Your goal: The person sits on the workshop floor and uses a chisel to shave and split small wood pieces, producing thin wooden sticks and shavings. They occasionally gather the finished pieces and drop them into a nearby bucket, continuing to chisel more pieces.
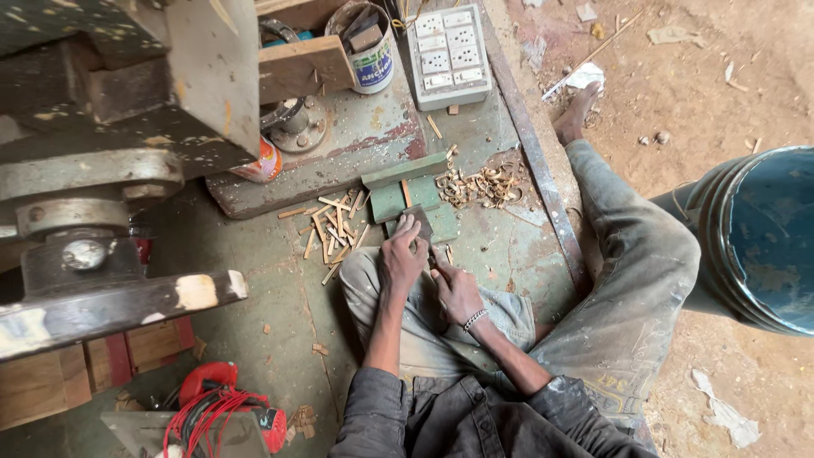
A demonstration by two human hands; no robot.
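- Under our fingertips sits a small dark block, held against our knee; our left hand lies over it with fingers together, pressed on its top.
- Our right hand is just beside the left, fingers curled; whether they clamp on a tool we cannot tell, since the grip is hidden. One bracelet circles that wrist.
- Just beyond the fingers stands a green wooden jig, one piece, touching the block's far edge.
- Left of the fingers we see a loose heap of short wood sticks, too many and too tangled to count.
- Right of the jig, past the fingers, lies one pile of curled shavings.
- Farther beyond the fingers, one white can holds scrap pieces of wood and metal, tilted together.
- Beside the can lies one grey socket board.
- Well to the right of our hands stands a stack of blue buckets; the nested rims suggest several, and we cannot tell what is inside.
- Near our left elbow, one red power tool rests with its red cord coiled on top.
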